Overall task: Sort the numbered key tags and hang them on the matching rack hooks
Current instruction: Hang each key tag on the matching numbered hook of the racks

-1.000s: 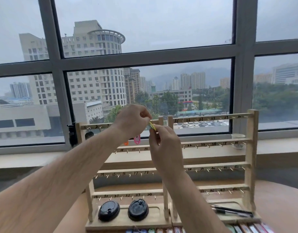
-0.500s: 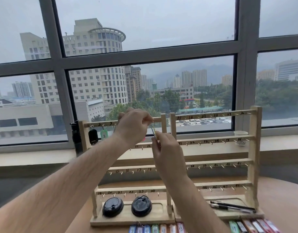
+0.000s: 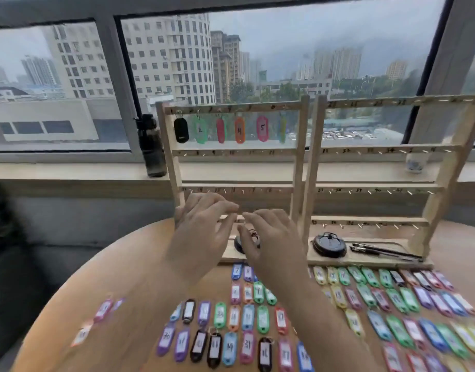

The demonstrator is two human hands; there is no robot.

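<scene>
While the left hand (image 3: 201, 237) and the right hand (image 3: 274, 240) hover side by side in front of the pale wooden two-panel rack of numbered hook rails (image 3: 300, 157), level with its lowest rails, the fingers of both are spread and loosely bent. Neither holds anything that can be made out through the blur.

On the rack's top-left rail six oval plastic tags hang in a row:
- a black tag (image 3: 181, 130)
- a green tag marked 2 (image 3: 200, 129)
- a red tag (image 3: 221, 130)
- an orange tag marked 4 (image 3: 239, 130)
- a pink tag marked 5 (image 3: 262, 128)
- a yellowish tag (image 3: 282, 128) at the end, seen nearly edge-on

The remaining coloured plastic key tags (image 3: 263, 319) lie flat in rows on the round wooden table (image 3: 129, 264), in front of the rack's base. A round black lid (image 3: 329, 245) and black pens (image 3: 384, 252) rest in the base tray of the rack's right panel. A dark drinking bottle (image 3: 152, 146) stands on the window sill just left of the rack.
</scene>
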